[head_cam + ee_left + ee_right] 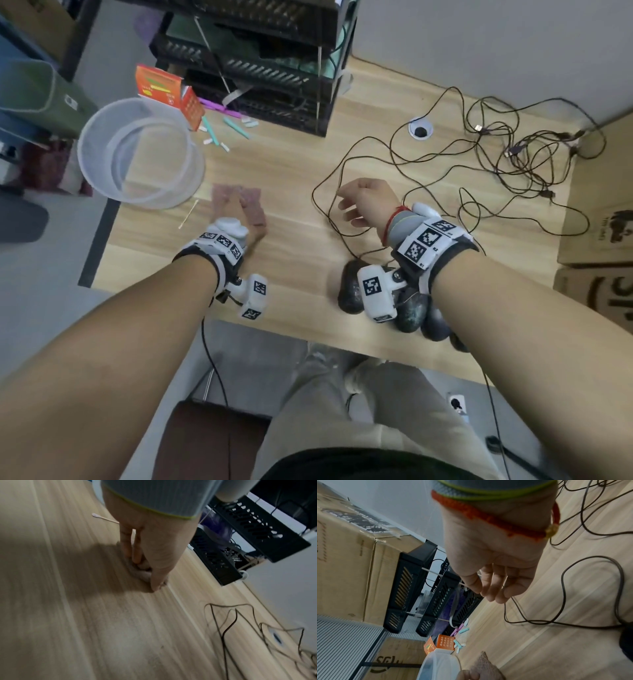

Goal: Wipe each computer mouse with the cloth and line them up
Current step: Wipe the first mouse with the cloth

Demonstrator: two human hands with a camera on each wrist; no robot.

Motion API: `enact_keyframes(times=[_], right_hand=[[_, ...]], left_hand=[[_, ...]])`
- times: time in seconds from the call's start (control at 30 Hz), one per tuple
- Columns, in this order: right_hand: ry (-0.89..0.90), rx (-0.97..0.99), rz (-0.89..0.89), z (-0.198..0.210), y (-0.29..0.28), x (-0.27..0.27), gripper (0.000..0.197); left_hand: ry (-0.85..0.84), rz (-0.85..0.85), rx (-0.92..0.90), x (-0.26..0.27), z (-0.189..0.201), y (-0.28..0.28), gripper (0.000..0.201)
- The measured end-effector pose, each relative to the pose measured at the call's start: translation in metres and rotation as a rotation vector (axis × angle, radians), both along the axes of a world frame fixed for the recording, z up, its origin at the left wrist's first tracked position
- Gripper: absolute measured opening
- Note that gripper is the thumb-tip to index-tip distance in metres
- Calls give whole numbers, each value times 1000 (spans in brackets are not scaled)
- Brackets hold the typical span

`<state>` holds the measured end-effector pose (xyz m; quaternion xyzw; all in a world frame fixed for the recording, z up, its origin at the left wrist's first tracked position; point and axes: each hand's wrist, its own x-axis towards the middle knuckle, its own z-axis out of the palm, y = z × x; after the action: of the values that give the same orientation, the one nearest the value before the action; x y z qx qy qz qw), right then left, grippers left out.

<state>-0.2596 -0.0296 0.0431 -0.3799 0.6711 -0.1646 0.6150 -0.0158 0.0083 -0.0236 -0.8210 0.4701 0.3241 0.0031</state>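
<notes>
A pink cloth [239, 198] lies on the wooden desk [294, 260], left of centre. My left hand [145, 574] grips it; its curled fingers bunch the cloth [137, 572] against the desk. Several dark computer mice [411, 308] sit side by side at the desk's near edge, partly hidden under my right wrist. One mouse [626, 642] shows at the right edge of the right wrist view. My right hand [356, 205] hovers over the mouse cables [329, 219] with loosely curled fingers [494, 593]. A cable [506, 612] runs down from behind the fingertips; no grip on it shows.
A translucent round bin [102, 137] stands at the desk's left edge, with black stacked trays [260, 61] behind. An orange box [159, 82], pastel sticks [236, 126] and a cotton swab [188, 214] lie nearby. Tangled cables [513, 161] spread right, toward cardboard boxes [599, 240].
</notes>
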Motion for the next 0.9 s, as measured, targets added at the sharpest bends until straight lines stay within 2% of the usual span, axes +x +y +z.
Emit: enact_keyframes(times=[0.03, 0.07, 0.13, 0.17, 0.23, 0.3, 0.37, 0.43, 0.53, 0.63, 0.73, 0.8, 0.87, 0.9], right_hand=[[-3, 4, -8, 0, 0, -2, 7], [-12, 10, -17, 1, 1, -5, 7], [-34, 19, -26, 4, 3, -14, 8], [-43, 24, -24, 5, 4, -18, 8], [-64, 27, -18, 9, 6, -28, 9], [-100, 28, 13, 12, 8, -36, 11], [-124, 38, 82, 15, 12, -43, 20], [-146, 44, 159, 21, 19, -49, 30], [-334, 4, 176, 32, 34, -59, 39], [-492, 19, 173, 34, 47, -81, 44], [-368, -32, 87, 27, 54, -96, 30], [-321, -50, -5, 25, 57, -107, 21], [-333, -8, -122, 27, 59, -115, 18], [-358, 26, -191, 26, 60, -119, 18]], left_hand=[[9, -5, 18, 1, 1, 0, 71], [29, -22, 64, -1, 3, 2, 60], [74, -39, 114, -12, 16, 7, 22], [144, 4, 106, -16, 18, 9, 19], [277, 147, 57, -32, 29, 10, 38], [415, 273, -28, -54, 51, 9, 26], [525, 326, -47, -83, 70, 9, 38], [644, 366, -31, -110, 82, 12, 21], [795, 447, 1, -139, 94, 18, 21], [817, 401, -15, -165, 108, 25, 27], [751, 386, -65, -173, 108, 30, 17], [724, 433, -47, -177, 107, 35, 9], [653, 474, 5, -179, 100, 44, 15], [561, 443, 42, -178, 92, 50, 19]])
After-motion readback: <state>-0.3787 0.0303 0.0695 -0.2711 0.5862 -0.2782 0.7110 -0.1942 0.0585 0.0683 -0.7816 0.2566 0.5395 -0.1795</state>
